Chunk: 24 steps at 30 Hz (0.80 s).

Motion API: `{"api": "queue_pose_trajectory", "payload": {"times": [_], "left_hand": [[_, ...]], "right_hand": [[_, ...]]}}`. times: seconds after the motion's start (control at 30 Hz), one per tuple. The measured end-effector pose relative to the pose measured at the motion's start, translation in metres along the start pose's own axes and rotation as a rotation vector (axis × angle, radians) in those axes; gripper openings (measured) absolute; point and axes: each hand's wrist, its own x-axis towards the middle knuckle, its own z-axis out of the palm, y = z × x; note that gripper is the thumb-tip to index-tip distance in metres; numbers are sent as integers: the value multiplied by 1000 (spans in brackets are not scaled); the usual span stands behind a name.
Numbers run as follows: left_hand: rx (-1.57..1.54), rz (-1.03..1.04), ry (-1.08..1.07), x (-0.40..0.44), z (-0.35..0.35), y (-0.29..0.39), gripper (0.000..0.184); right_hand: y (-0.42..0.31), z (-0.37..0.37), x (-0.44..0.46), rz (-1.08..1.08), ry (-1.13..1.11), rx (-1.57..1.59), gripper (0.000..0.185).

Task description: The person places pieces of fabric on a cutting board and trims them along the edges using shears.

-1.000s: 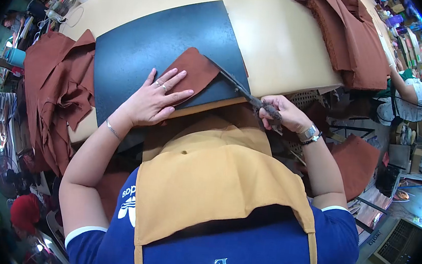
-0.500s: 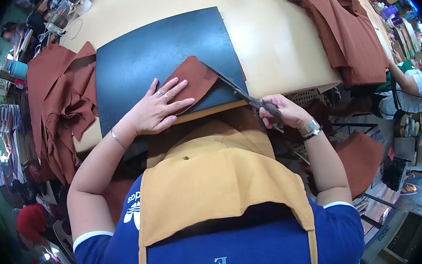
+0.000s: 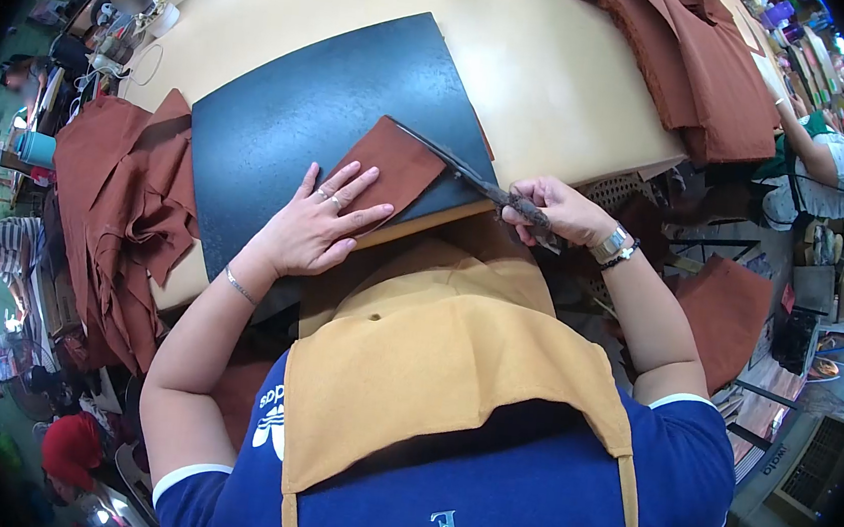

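My scissors have slid nearer the far corner of the brown piece; right hand wraps their handles, left hand spreads flat, best pressing evenly.

Passage: over the bench beyond the black mat. Obstructions: cloth heap, left; folded cloth, far right; scissors across the mat's near right corner.

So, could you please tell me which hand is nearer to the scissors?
Right: the right hand holds the scissors by the handles, while the left hand rests partly on the brown piece, to their left.
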Motion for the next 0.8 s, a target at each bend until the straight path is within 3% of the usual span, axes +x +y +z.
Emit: {"api": "queue_pose_trajectory", "payload": {"times": [0.4, 0.8], "left_hand": [[-35, 6, 4, 0, -3, 2, 59], [-76, 11, 24, 0, -2, 0, 59]], "right_hand": [[-17, -2, 12, 28, 4, -58, 33], [-10, -30, -4, -20, 107, 7, 23]]}}
